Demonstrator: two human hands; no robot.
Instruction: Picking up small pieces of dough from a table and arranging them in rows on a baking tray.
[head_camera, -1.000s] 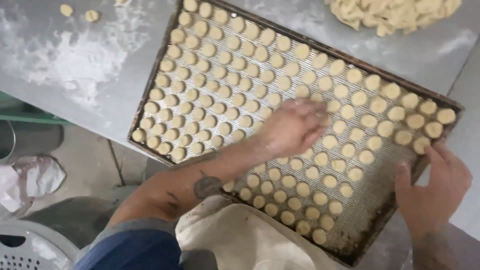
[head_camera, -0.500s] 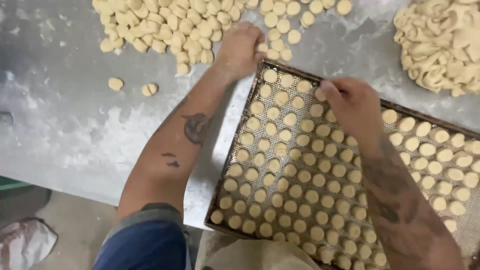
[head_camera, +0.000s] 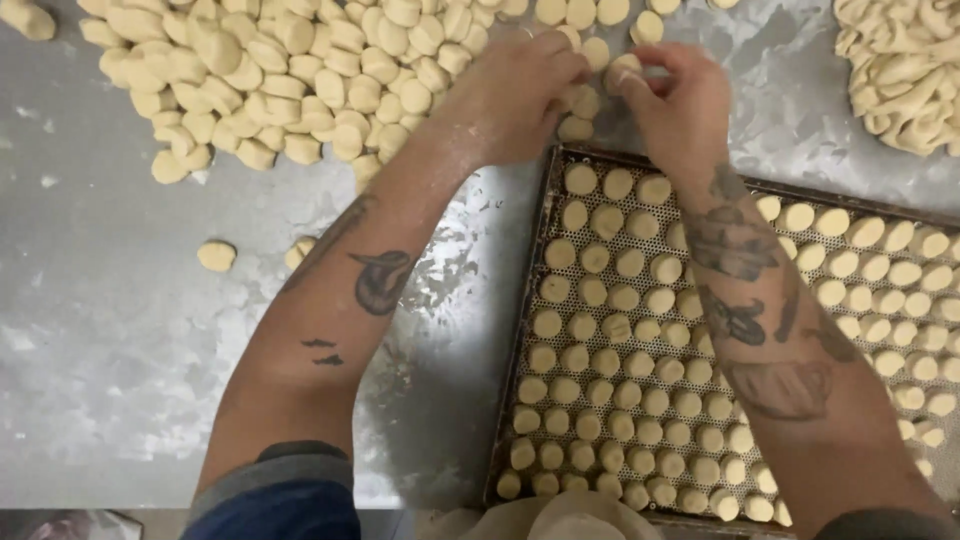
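Across the grey floured metal bench (head_camera: 110, 350), a loose heap of pale round dough pieces (head_camera: 290, 70) fills the upper left, with two strays (head_camera: 216, 256) lying apart below it. Left hand (head_camera: 505, 95) curls its fingers into the heap's edge; whether it grips a piece is hidden. Right hand (head_camera: 675, 100) pinches one small dough piece (head_camera: 622, 68) just above the dark perforated baking tray (head_camera: 530, 300), whose neat rows the forearms partly cover. Ragged dough scraps (head_camera: 900, 70) sit cut off upper right.

No packages, labels, signs or screens.
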